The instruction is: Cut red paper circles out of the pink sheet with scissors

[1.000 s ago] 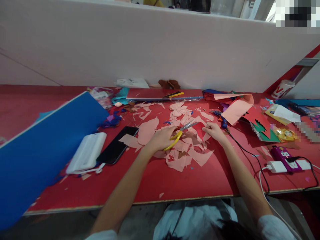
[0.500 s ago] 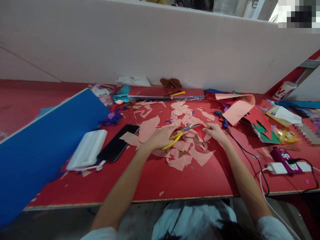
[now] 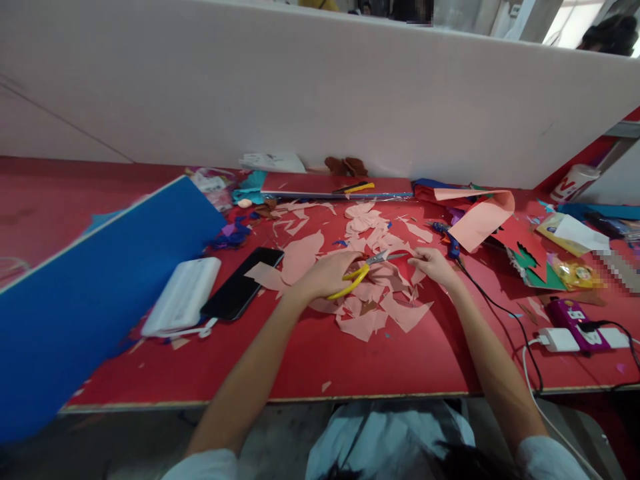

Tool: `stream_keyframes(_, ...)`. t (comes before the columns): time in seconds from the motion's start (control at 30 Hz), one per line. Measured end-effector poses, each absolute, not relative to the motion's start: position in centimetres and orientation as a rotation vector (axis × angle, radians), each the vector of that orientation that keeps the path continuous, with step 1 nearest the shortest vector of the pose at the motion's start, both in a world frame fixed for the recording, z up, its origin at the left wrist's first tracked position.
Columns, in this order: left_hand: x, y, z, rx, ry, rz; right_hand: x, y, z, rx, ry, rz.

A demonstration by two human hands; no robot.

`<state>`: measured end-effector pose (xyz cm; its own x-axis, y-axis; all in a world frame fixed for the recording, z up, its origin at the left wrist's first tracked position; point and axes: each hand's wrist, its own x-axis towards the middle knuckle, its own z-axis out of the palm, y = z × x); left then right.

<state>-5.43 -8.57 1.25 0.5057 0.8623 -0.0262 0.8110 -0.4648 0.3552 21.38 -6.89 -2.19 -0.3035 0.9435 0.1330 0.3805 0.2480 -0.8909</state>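
Yellow-handled scissors (image 3: 356,279) are gripped in my left hand (image 3: 334,272), blades pointing right and slightly apart. Close to the blade tips, the fingers of my right hand (image 3: 434,265) are pinched together on a small pink piece (image 3: 415,274), mostly hidden by the fingers. Pink sheet scraps (image 3: 361,325) of many shapes lie in a pile under and around both hands. A larger rounded pink piece (image 3: 301,257) rests to the left, beyond my left wrist.
A black phone (image 3: 243,285), a white power bank (image 3: 183,297) and a slanted blue board (image 3: 115,287) are on the left. Right of my hands lie a glue gun (image 3: 453,247) with its cord, a curled pink sheet (image 3: 483,223) and a purple power strip (image 3: 575,319). A yellow cutter (image 3: 360,187) lies behind.
The view has shifted slightly. The scissors' blades seem a little more apart, while both hands stay nearly in the same place.
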Motion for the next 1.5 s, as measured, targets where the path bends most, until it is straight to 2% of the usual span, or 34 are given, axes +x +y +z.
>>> stream_keyframes(1.5, -5.9, -8.1, 0.3, 2.467, 1.317, 0.270, 21.8, -6.6, -2.6, -1.253, -1.849, 1.027)
